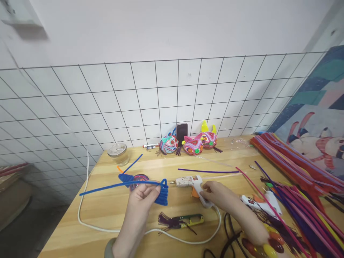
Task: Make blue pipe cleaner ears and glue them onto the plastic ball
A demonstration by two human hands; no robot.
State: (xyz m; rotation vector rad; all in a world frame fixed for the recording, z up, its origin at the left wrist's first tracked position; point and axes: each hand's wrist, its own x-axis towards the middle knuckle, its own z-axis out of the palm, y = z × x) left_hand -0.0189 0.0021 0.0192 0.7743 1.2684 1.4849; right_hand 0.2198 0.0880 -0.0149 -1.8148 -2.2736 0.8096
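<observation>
My left hand (144,200) is closed on a blue pipe cleaner (161,198), pinching it between thumb and fingers. One end is bent into a tight zigzag pad, and a long straight tail sticks out to the left. Behind that hand, partly covered, lies a round patterned ball (140,177) beside another folded blue pipe cleaner piece (125,178). My right hand (215,193) has its fingers round the handle of a white hot glue gun (185,181), which lies on its side with its nozzle pointing left. Below it are yellow-and-black thread snips (190,219) next to a dark tassel (166,220).
Several colourful decorated balls (193,145) and a phone (182,132) stand along the tiled wall. A glass jar (118,154) is at the back left. Bundled pipe cleaners (285,157) and a second glue gun (264,204) lie right. A white cord (102,229) crosses the wooden table (88,211).
</observation>
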